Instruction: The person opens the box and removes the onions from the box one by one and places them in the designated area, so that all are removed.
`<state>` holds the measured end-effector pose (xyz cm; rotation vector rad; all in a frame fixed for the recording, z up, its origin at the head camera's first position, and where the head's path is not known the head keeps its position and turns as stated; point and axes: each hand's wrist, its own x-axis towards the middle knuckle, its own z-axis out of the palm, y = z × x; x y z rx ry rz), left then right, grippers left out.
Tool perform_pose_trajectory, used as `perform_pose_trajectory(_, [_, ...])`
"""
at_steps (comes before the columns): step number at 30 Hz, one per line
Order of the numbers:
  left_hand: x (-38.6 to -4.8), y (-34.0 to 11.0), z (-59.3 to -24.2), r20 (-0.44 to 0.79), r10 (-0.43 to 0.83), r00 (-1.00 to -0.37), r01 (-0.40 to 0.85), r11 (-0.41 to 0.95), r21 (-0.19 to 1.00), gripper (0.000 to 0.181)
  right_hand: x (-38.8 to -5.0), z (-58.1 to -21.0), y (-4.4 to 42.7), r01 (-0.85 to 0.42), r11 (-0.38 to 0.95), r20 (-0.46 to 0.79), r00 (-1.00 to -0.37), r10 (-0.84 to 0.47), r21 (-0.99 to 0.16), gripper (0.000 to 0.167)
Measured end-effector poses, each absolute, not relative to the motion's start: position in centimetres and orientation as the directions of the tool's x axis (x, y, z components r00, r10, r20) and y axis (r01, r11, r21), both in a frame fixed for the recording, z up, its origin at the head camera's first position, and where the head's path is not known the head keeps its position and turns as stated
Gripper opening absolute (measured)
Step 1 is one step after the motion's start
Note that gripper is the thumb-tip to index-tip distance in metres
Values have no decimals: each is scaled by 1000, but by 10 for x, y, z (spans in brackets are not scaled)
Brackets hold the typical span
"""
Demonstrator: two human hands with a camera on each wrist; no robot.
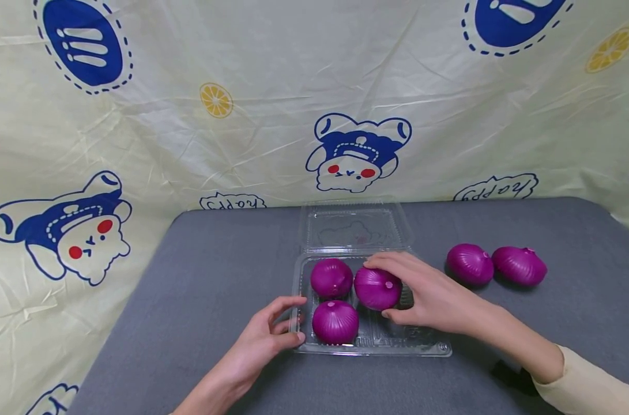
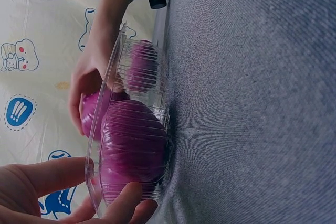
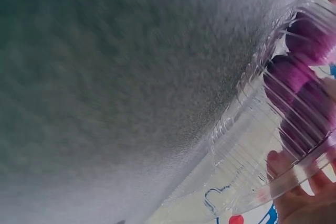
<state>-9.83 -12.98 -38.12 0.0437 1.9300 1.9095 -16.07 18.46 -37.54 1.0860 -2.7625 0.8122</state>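
A clear plastic clamshell box (image 1: 376, 350) lies on the table with its lid (image 1: 353, 227) folded back. Two purple onions, one at the back (image 1: 331, 278) and one at the front (image 1: 335, 323), sit in its left half. My right hand (image 1: 433, 291) grips a third onion (image 1: 377, 288) between thumb and fingers, over the box beside the back onion. From the left wrist view, this onion (image 2: 93, 113) partly stands above the rim. My left hand (image 1: 272, 328) holds the box's left side, fingers and thumb against the rim and wall.
Two more purple onions, one nearer (image 1: 470, 264) and one farther right (image 1: 520, 266), lie side by side on the grey cloth-covered table (image 1: 215, 259), right of the box. A printed curtain (image 1: 272, 57) hangs behind the table's back edge.
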Motion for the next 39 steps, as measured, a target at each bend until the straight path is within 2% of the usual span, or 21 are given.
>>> perform_pose_trajectory(5, [-98, -130, -382, -272, 309, -911, -268, 57, 962, 55, -155, -375, 193, -672, 585, 317, -735, -599, -454, 84])
perform_pose_trajectory(13, [-98, -131, -383, -280, 302, -911, -273, 65, 960, 55, -144, -374, 208, -638, 619, 376, -770, -516, -457, 93])
perform_pose_trajectory(25, [-96, -131, -384, -273, 301, -914, -267, 61, 962, 56, -130, -369, 239, -595, 699, 423, -794, -437, -395, 98])
perform_pose_trajectory(32, [-97, -130, -383, -271, 300, -915, -264, 65, 962, 56, -122, -365, 261, -577, 714, 450, -800, -396, -397, 100])
perform_pose_trajectory(39, [-98, -129, -382, -263, 302, -917, -254, 67, 965, 55, -117, -364, 284, -510, 737, 420, -845, -332, -443, 97])
